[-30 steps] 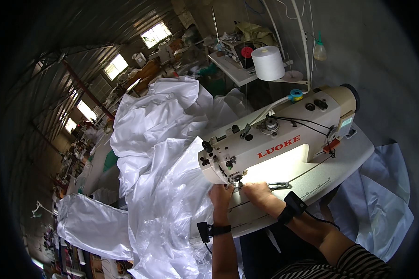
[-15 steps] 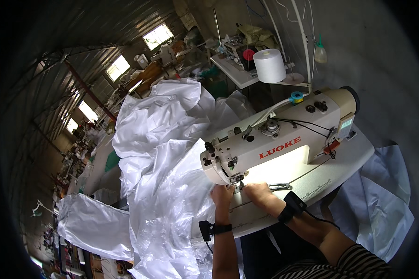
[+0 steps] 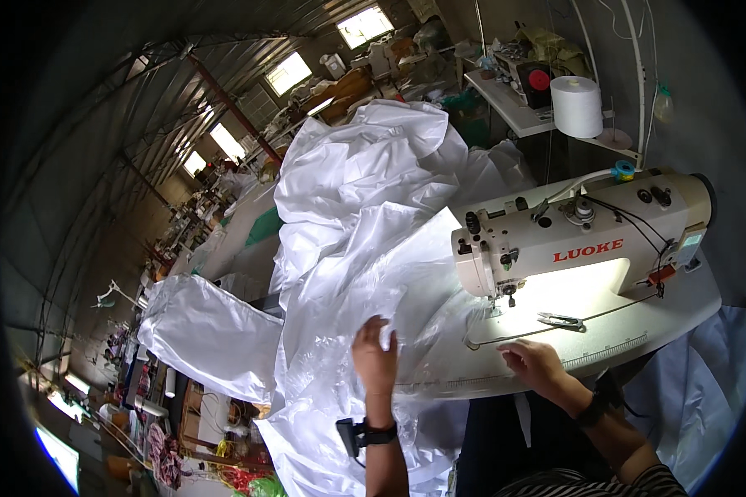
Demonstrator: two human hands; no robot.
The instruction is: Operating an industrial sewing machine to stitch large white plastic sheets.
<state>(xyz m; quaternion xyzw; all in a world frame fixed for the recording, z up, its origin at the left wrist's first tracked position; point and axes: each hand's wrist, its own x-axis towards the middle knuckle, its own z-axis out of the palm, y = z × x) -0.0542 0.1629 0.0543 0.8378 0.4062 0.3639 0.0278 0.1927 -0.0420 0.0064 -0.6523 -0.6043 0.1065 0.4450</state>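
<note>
My left hand (image 3: 375, 360) is raised over the white sheet material (image 3: 331, 290), fingers apart and bent, with nothing visible in it. It is left of the sewing machine (image 3: 588, 236); whether it touches the sheet I cannot tell. Near the front edge of the machine table (image 3: 622, 331), my right hand (image 3: 537, 366) has loosely bent fingers, a gap between thumb and fingers, and nothing visible inside. Beyond it, a small pair of thread snips (image 3: 560, 320) lies under the lit machine arm. The sheet reaches the needle area (image 3: 497, 305), where details are too small to make out.
A white thread cone (image 3: 577, 108) stands behind the machine, near a side table (image 3: 514, 108) with clutter. More white material (image 3: 696, 381) hangs at the right. A white fabric piece (image 3: 211, 331) and coloured scraps (image 3: 249, 476) lie to the left.
Both hands have come away from the needle area, the left toward the left over the sheet, the right toward the table's front edge. The view has turned left, shifting the machine rightward.
</note>
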